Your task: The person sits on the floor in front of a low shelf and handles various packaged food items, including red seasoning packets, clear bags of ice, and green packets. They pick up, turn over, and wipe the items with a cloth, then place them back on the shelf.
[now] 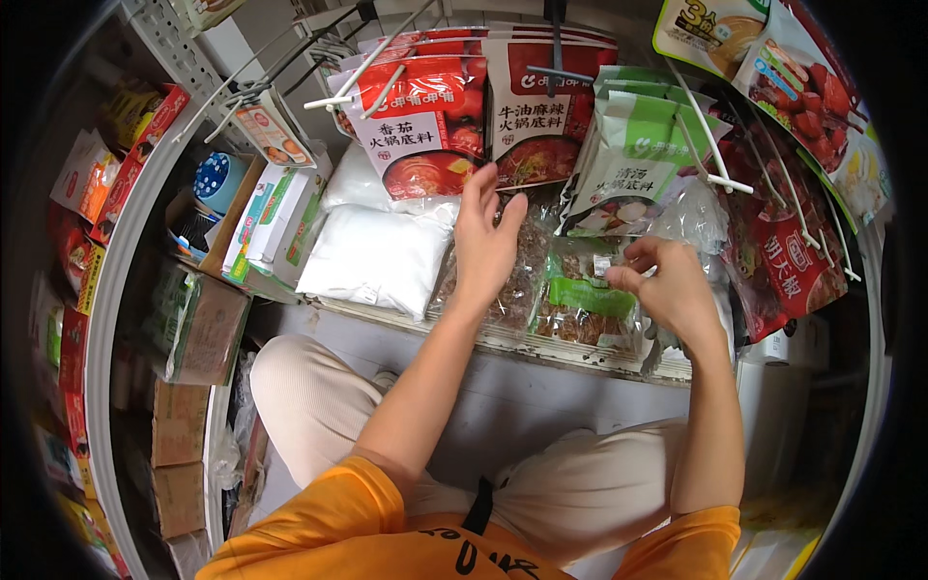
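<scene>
My left hand (487,235) is raised with fingers apart, just in front of the red hot pot seasoning packets (428,138) and over a clear bag of dark dried food (528,272). My right hand (663,283) hovers with bent fingers beside a clear packet with a green label (591,293); whether it touches the packet, I cannot tell. Behind it stand green and white seasoning packets (629,163). Between the red and the green ones are dark red beef tallow seasoning packets (540,109). A bag of white powder or grains (377,254) lies left of my left hand.
White-tipped metal display hooks (728,183) jut out above the packets. Red chili packets (783,268) hang at the right. Small boxes (279,217) and a blue tub of cotton swabs (217,177) stand at the left. A metal shelf edge (109,290) curves along the far left.
</scene>
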A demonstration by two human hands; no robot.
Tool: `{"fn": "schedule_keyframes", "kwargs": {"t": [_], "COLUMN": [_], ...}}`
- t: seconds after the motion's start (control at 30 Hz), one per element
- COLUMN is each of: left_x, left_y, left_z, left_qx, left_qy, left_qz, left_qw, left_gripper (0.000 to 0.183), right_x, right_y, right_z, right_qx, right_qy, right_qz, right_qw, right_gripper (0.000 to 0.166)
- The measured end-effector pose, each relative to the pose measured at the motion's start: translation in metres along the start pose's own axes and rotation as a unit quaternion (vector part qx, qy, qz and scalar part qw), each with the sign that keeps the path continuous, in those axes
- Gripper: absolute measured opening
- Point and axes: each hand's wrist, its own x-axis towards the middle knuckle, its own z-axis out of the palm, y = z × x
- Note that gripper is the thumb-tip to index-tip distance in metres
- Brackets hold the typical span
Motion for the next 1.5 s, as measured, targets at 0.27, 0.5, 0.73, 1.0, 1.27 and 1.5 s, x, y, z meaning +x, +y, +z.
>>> {"fn": "schedule_keyframes", "kwargs": {"t": [0.27,0.5,0.73,1.0,1.27,1.5], "left_x": [0.058,0.086,0.085,0.071,0.068,0.064], "left_y": [-0.021,-0.027,-0.020,-0.011,-0.002,-0.009], "left_z": [-0.007,-0.020,-0.025,-0.023,-0.018,-0.008], "left_qx": [0.121,0.110,0.114,0.262,0.285,0.252], "left_qy": [-0.020,-0.107,-0.154,-0.109,-0.109,-0.124], "left_qz": [0.038,-0.043,-0.063,-0.013,-0.017,0.018], "left_qw": [0.992,0.987,0.979,0.959,0.952,0.960], "left_gripper": [0.076,0.077,0.069,0.057,0.044,0.041], "right_x": [-0.005,-0.007,-0.004,-0.004,-0.006,-0.008], "right_y": [-0.011,-0.007,-0.005,-0.004,-0.005,-0.002], "right_z": [0.004,0.004,0.005,0.005,0.001,0.002], "right_qx": [-0.022,-0.032,-0.026,-0.026,-0.029,-0.030], "right_qy": [-0.037,-0.034,-0.054,-0.057,-0.059,-0.060], "right_qz": [0.008,-0.005,0.010,0.012,0.017,0.013], "right_qw": [0.999,0.999,0.998,0.998,0.998,0.998], "right_gripper": [0.040,0.040,0.039,0.038,0.038,0.038]}}
